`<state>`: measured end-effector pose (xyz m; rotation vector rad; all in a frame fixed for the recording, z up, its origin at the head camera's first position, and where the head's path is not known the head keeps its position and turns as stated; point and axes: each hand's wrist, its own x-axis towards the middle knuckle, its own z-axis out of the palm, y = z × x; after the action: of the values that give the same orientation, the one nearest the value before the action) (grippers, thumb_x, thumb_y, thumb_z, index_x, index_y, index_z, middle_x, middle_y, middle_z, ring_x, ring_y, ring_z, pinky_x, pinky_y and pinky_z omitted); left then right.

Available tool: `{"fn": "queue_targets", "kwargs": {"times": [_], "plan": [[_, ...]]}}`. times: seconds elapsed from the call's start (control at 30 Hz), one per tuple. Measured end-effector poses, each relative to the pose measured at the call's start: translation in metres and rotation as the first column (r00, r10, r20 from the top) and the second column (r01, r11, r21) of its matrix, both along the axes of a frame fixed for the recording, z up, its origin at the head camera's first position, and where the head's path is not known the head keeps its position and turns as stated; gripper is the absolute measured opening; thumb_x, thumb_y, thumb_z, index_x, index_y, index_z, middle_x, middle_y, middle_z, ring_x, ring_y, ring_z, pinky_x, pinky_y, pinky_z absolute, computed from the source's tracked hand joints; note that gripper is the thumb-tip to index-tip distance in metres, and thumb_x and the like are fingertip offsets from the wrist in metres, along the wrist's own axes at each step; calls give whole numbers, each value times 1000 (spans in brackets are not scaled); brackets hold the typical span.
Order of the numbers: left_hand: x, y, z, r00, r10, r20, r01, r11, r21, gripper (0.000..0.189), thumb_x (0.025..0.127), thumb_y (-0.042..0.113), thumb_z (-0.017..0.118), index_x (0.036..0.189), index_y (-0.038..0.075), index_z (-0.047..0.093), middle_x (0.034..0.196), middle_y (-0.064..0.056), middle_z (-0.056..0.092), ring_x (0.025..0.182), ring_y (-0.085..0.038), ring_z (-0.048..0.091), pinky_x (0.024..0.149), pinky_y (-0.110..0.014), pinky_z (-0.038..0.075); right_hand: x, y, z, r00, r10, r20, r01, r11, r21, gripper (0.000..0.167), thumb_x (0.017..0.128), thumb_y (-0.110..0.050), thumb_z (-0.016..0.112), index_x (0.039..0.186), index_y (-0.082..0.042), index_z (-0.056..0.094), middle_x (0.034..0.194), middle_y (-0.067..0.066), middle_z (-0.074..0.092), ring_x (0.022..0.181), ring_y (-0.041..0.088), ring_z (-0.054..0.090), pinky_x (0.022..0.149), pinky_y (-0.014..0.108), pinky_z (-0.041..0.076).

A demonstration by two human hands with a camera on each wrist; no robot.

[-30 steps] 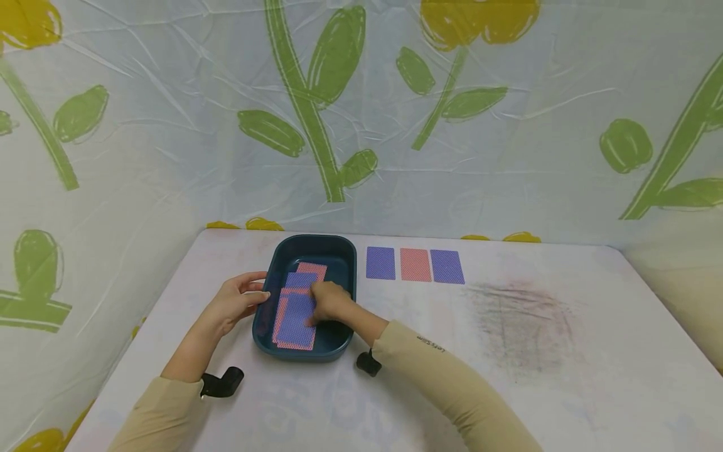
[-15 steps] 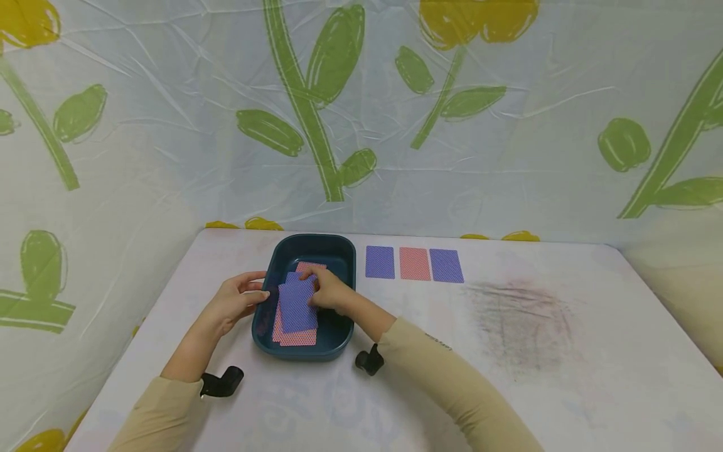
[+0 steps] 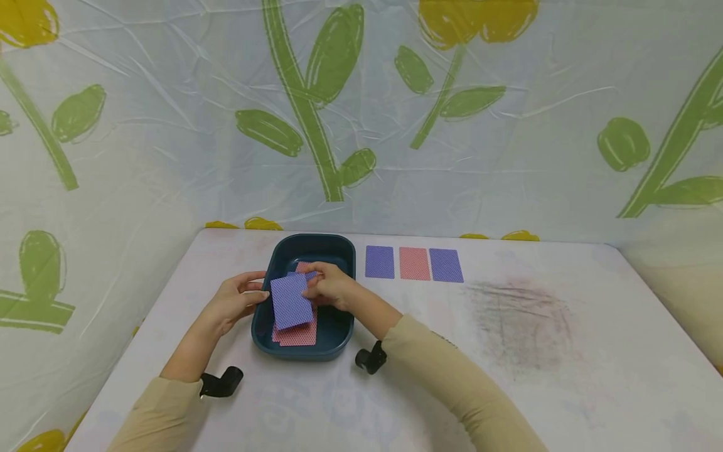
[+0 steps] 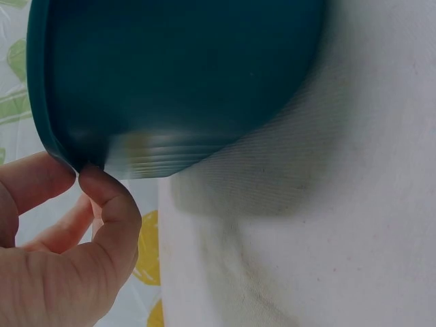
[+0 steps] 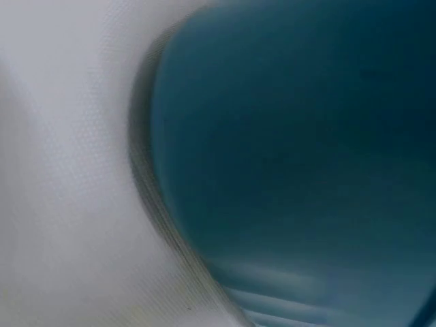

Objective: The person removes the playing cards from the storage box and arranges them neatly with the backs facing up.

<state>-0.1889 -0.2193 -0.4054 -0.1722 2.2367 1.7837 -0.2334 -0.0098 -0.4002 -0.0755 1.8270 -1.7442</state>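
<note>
A dark teal plastic bin (image 3: 333, 339) stands on the white table. My left hand (image 3: 236, 301) pinches its left rim between thumb and forefinger, as the left wrist view also shows at the bin's wall (image 4: 184, 75). Inside the bin, my right hand (image 3: 333, 287) pinches the right edge of a blue-backed playing card (image 3: 291, 302), raised and slightly tilted. Beneath it lie overlapping cards, among them a red-backed playing card (image 3: 299, 338). Only the bin's outer wall (image 5: 286, 163) and the table appear in the right wrist view; the hand is out of sight there.
Right of the bin, a row on the table holds a blue-backed card (image 3: 380, 262), a red-backed card (image 3: 415, 263) and another blue-backed card (image 3: 446, 265). A dark smudge (image 3: 522, 326) marks the tabletop farther right. Behind rises a flower-printed sheet (image 3: 452, 176).
My right hand has lifted the top blue-backed card off the pile and shifted it slightly up and left, uncovering more of the red-backed card. My left hand stays at the rim.
</note>
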Motion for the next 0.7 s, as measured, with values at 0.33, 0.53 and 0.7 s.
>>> {"fn": "queue_targets", "kwargs": {"times": [0.33, 0.53, 0.7], "plan": [[1, 2, 2, 1000, 7, -8, -7, 1000, 5, 55, 90, 1, 56, 140, -3, 34, 120, -21, 46, 86, -14, 54, 72, -23, 47, -5, 10, 11, 1000, -26, 7, 27, 998, -65, 46, 84, 13, 57, 126, -4, 53, 88, 6, 58, 80, 18, 55, 65, 29, 50], [3, 3, 4, 1000, 7, -20, -7, 1000, 18, 54, 90, 1, 56, 139, -4, 34, 117, -21, 47, 86, -15, 55, 72, -24, 48, -7, 21, 18, 1000, -23, -11, 23, 998, -58, 47, 85, 11, 57, 129, -5, 52, 89, 6, 60, 78, 16, 56, 64, 26, 49], [3, 2, 4, 1000, 10, -24, -10, 1000, 20, 54, 89, 0, 57, 139, -5, 34, 115, -20, 47, 83, -12, 55, 72, -23, 48, -10, 33, 23, 999, -43, -15, 42, 998, -49, 47, 86, 10, 57, 130, -5, 52, 87, 7, 59, 76, 16, 57, 65, 25, 50]]}}
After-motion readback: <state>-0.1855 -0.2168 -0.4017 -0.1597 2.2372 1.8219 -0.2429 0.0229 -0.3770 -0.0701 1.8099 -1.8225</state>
